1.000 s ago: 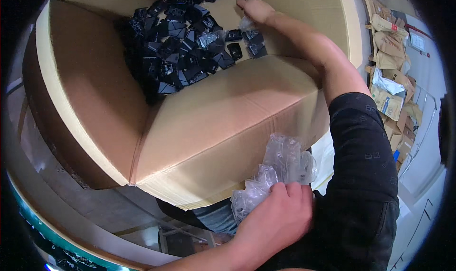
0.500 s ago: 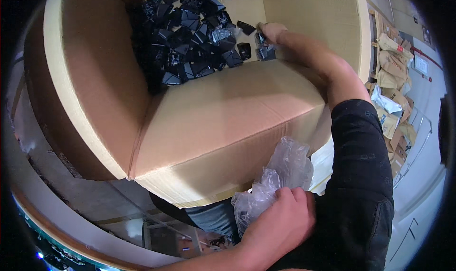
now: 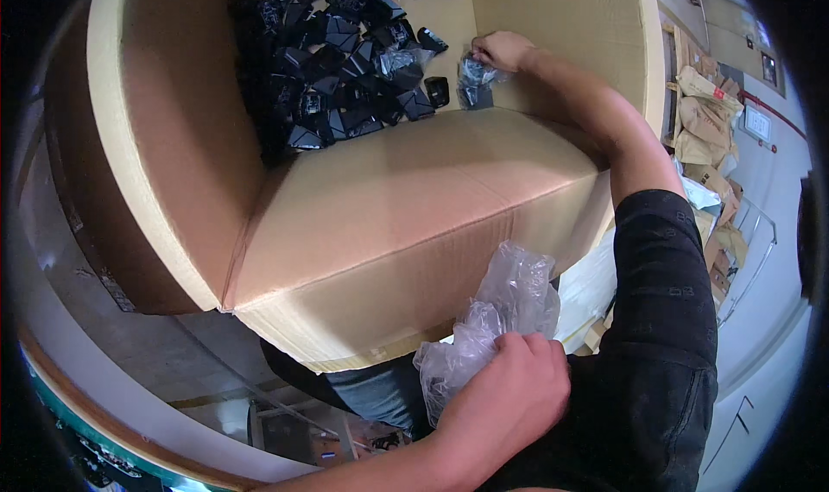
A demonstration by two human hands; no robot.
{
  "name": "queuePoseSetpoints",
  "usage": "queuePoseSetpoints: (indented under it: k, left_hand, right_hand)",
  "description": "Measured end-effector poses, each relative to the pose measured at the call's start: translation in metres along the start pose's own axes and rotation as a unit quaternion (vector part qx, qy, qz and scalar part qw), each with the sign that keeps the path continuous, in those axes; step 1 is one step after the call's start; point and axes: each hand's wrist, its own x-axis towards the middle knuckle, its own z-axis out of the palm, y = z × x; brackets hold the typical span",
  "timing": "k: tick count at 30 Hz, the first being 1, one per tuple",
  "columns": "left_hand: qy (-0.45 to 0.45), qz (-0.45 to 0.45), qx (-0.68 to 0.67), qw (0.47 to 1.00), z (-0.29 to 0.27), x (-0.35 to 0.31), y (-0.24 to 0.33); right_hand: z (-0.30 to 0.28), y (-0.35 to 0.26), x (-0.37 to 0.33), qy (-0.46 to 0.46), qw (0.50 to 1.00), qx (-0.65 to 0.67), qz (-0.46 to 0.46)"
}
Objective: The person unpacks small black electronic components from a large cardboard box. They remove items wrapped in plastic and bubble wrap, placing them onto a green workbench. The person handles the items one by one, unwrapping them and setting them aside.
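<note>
My left hand (image 3: 511,381) is closed around crumpled clear plastic bags (image 3: 509,293), held low in front of the box's near wall. Down inside the large cardboard box (image 3: 406,198), my right hand (image 3: 505,50) pinches the top of a clear plastic bag (image 3: 475,79) near the right inner wall. Something dark shows in or under that bag; I cannot tell which. To its left lies a heap of black plastic parts (image 3: 341,65), piled against the box's left side. Another piece of clear plastic (image 3: 401,62) rests on the heap.
A flap or side panel of the box (image 3: 164,138) stands up at the left. Beyond the box on the right, brown paper sacks (image 3: 704,116) are stacked by a wall. At the lower left runs a curved edge with a green strip (image 3: 65,414).
My right hand has risen slightly and now pinches the bag's top, which has lifted and spread. My left hand keeps its hold on the plastic bags. The view has shifted a little.
</note>
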Motion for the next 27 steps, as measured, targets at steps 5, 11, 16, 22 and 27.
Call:
queuePoseSetpoints:
  k: [5, 11, 16, 22, 27]
  left_hand:
    - [0.02, -0.011, 0.028, 0.999, 0.004, 0.0, 0.002]
    - [0.029, -0.033, 0.019, 0.999, -0.006, -0.004, -0.001]
    - [0.019, -0.041, 0.014, 0.999, -0.011, -0.004, 0.0]
    - [0.008, -0.044, 0.01, 0.999, -0.012, -0.004, -0.001]
    - [0.026, -0.043, 0.024, 0.998, -0.005, -0.003, -0.004]
  right_hand:
    - [0.004, 0.004, 0.001, -0.037, 0.991, -0.076, 0.104]
    - [-0.02, -0.064, 0.0, -0.026, 0.998, -0.048, 0.015]
    - [-0.005, -0.063, 0.016, -0.035, 0.991, -0.131, 0.018]
    - [-0.013, -0.04, 0.023, 0.02, 0.989, -0.131, 0.07]
    - [-0.024, 0.016, 0.028, 0.125, 0.986, 0.107, 0.02]
